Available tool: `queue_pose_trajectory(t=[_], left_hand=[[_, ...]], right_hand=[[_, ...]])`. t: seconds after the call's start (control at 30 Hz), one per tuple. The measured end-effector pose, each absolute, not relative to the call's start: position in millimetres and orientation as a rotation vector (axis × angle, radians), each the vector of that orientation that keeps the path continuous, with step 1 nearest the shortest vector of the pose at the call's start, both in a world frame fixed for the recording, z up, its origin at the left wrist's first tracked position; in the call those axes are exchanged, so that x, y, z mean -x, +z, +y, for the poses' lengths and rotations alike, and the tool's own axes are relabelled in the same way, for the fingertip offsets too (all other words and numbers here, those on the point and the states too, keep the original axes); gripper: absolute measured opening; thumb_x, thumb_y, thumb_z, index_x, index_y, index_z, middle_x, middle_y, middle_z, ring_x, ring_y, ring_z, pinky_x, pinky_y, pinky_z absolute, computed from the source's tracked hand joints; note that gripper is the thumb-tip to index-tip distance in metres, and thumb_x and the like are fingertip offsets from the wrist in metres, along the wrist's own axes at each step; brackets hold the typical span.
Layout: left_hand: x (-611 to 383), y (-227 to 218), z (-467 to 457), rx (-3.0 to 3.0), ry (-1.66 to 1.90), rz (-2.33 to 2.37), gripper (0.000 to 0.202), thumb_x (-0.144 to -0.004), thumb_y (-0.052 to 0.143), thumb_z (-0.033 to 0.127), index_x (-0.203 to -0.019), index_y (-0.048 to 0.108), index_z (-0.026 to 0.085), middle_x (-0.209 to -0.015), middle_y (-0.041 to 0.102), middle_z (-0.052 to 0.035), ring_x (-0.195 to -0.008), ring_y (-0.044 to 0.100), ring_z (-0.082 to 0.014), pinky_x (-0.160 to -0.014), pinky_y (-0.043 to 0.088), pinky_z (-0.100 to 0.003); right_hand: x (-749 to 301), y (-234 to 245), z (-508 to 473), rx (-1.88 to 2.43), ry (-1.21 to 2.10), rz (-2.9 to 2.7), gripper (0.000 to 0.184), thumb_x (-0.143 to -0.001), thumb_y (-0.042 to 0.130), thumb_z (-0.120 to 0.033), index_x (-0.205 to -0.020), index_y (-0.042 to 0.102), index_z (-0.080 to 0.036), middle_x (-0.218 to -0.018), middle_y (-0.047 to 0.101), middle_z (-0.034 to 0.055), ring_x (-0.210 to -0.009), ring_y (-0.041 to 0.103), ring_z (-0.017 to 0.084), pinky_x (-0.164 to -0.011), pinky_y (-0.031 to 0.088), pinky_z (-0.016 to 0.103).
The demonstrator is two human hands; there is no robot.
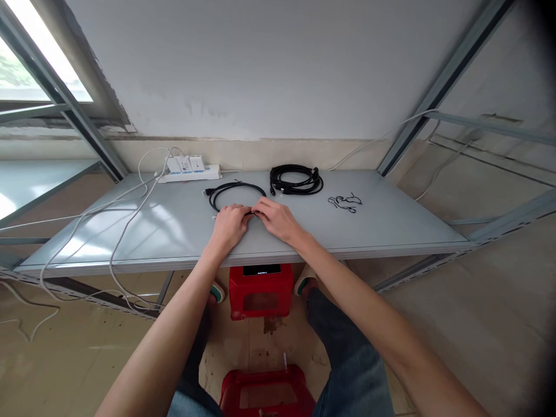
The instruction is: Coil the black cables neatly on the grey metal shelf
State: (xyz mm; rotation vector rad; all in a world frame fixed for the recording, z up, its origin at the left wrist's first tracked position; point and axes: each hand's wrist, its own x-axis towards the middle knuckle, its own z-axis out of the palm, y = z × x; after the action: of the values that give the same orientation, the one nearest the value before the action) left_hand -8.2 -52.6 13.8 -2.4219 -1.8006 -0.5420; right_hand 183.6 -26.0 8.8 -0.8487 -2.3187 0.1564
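A black cable (237, 185) lies in a loose coil on the grey shelf (391, 226), one plug end pointing left. At the near side of that coil, my left hand (231, 225) and my right hand (278, 219) meet, fingertips pinched together on the cable. Whether a thin tie is also between the fingers is hidden. Behind my right hand rests a thicker bundle of coiled black cable (297, 180) with its plugs showing. Several thin black ties (345, 201) lie in a tangle to the right.
A white power strip (191, 174) with chargers stands against the wall at the back left. White cords (125, 231) trail from it over the shelf's front edge. Metal uprights (443, 87) frame both sides. Below the shelf is a red stool (260, 307) with a phone on it.
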Motion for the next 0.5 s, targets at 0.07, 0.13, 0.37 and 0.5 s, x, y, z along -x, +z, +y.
queue_pose_trajectory(t=[0.07,0.13,0.37,0.5], left_hand=[[8.3,14.0,-52.6,2.426,-0.551,-1.805,0.034,-0.107,0.046,0.03,-0.113,0.078,0.024,-0.108,0.079,-0.0115,-0.108,0.07,-0.0315,-0.091,0.05,-0.04],[8.4,14.6,-53.0,2.431,-0.564,-1.805,0.034,-0.106,0.046,0.03,-0.113,0.079,0.024,-0.108,0.079,-0.0113,-0.108,0.07,-0.0316,-0.091,0.05,-0.04],[8.9,15.4,-54.3,2.435,-0.574,-1.826,0.036,-0.106,0.045,0.03,-0.12,0.078,0.025,-0.112,0.08,-0.011,-0.11,0.07,-0.0315,-0.092,0.05,-0.039],[8.8,13.9,-53.2,2.436,-0.576,-1.813,0.036,-0.107,0.046,0.033,-0.117,0.079,0.024,-0.11,0.079,-0.0123,-0.109,0.07,-0.0325,-0.092,0.05,-0.04]], right_hand=[[-183.4,8.2,-25.8,0.85,0.1,-2.334,0.027,-0.109,0.046,-0.018,-0.114,0.072,-0.022,-0.115,0.069,0.0079,-0.098,0.064,0.02,-0.075,0.042,0.029],[-183.1,8.0,-26.1,0.855,0.05,-2.343,0.027,-0.11,0.046,-0.018,-0.112,0.073,-0.022,-0.112,0.07,0.0073,-0.096,0.063,0.019,-0.072,0.04,0.029],[-181.1,11.6,-30.0,0.912,-0.062,-2.385,0.028,-0.112,0.047,-0.022,-0.105,0.074,-0.021,-0.104,0.068,0.0068,-0.091,0.061,0.018,-0.067,0.035,0.029],[-179.4,11.0,-29.1,0.922,-0.139,-2.412,0.028,-0.113,0.047,-0.026,-0.104,0.073,-0.021,-0.104,0.067,0.0078,-0.096,0.06,0.02,-0.065,0.033,0.03]])
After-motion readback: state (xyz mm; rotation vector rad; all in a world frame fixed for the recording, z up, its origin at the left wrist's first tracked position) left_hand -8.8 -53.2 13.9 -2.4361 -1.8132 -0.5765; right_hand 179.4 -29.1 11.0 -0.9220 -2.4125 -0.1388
